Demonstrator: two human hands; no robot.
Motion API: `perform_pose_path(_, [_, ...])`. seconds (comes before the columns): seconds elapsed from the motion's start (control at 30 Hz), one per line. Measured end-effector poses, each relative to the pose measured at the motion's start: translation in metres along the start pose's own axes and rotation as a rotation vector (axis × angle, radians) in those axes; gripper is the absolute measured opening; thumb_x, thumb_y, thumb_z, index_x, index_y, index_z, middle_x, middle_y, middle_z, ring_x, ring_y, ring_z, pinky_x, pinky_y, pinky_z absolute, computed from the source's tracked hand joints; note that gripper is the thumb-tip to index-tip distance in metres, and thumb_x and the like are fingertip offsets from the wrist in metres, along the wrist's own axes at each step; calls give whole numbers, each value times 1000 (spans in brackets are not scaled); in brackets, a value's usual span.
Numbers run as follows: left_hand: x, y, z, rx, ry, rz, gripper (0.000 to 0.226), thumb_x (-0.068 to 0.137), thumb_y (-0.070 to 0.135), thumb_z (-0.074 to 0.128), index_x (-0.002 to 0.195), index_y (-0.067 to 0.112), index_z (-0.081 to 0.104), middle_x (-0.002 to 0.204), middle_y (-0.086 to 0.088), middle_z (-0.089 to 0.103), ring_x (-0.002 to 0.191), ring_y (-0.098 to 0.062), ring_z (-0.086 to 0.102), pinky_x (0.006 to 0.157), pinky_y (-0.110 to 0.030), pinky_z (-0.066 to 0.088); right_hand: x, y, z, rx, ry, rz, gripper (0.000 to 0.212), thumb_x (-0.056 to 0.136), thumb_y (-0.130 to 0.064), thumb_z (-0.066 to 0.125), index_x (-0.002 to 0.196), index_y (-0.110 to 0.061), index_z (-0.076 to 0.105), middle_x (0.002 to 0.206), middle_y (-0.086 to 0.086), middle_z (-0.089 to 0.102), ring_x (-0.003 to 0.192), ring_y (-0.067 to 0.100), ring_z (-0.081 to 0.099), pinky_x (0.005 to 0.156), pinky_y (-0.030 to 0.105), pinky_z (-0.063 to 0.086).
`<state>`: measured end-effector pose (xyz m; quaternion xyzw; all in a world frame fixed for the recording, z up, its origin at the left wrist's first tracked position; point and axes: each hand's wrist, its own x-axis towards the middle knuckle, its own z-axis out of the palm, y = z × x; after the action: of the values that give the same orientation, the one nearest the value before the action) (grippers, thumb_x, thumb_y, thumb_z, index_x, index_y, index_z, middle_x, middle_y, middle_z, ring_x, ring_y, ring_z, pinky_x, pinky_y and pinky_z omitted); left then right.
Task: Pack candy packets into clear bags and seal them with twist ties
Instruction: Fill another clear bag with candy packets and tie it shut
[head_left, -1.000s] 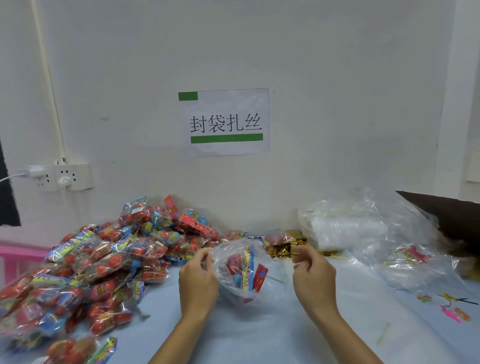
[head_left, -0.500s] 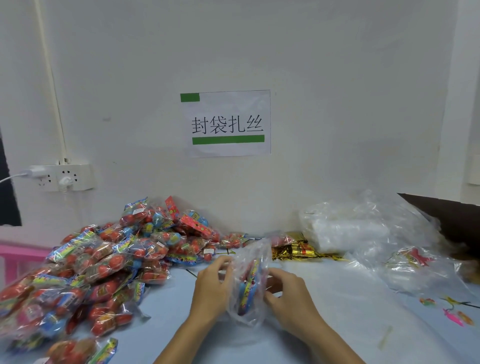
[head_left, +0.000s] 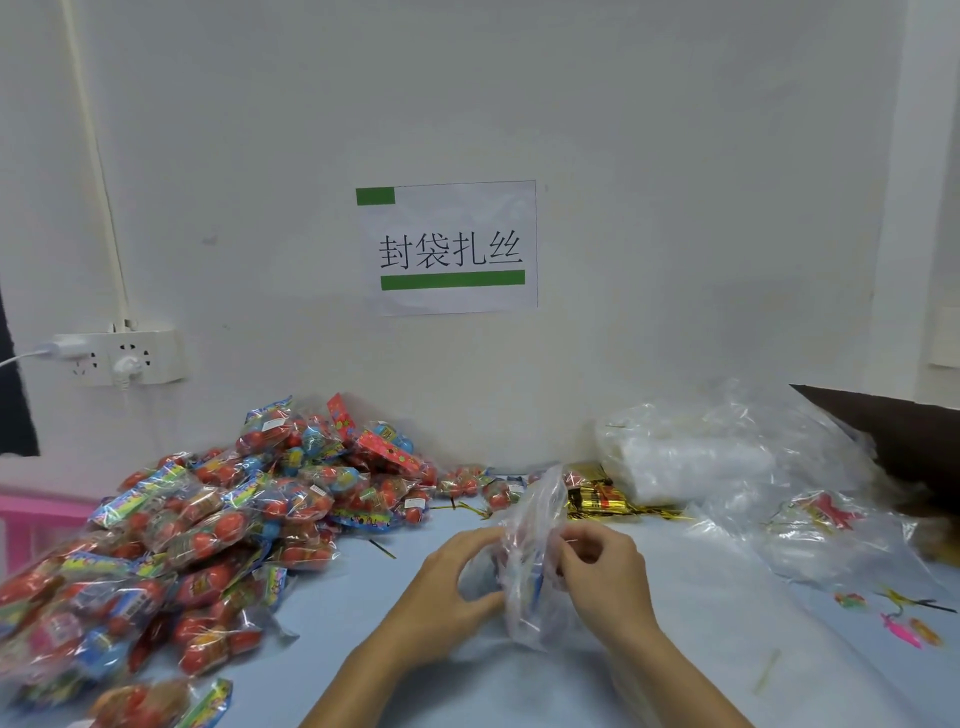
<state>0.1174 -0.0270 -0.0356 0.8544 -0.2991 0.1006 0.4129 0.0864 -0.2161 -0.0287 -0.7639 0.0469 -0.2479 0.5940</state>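
Crinkled clear plastic bag (head_left: 535, 525) of candy packets stands at lower centre on the pale blue counter (head_left: 701, 597), left hand (head_left: 452, 597) and right hand (head_left: 605, 577) fingers pinched closed around it.

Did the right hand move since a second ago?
Yes. The right hand came in leftward toward the left hand and now pinches the clear bag, ending farther from the gold twist ties by the wall.

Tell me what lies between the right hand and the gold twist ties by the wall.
Nothing visible. The right hand and left hand grip the clear bag; only bare table separates the right hand from the gold twist ties behind the bag's neck.
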Motion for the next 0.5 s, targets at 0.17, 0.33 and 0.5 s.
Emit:
perform_pose_path(0.17, [5,3,-1,-94,297,-46,34,90,0,63,89,34,69,86,21,70,81,8,61,69,-9,45,2,-2,-3,58,-3,7,19,92,-17,69,74,-19,74,63,-5,71,57,9,64,61,32,59])
perform_pose_path(0.33, [11,8,-17,-310,679,-78,22,100,15,55,80,15,63,72,3,65,65,-4,58,61,-16,45,4,-10,-8,146,56,-55,29,96,-21,63,69,-11,67,59,0,65,54,7,60,57,30,52])
perform_pose_path(0.5, [8,10,-11,-285,607,-97,21,100,14,53,81,13,61,72,0,65,71,-14,62,65,-25,48,-1,-9,-4,91,-57,-34,25,99,-21,61,78,-11,68,64,0,67,59,11,66,54,24,54])
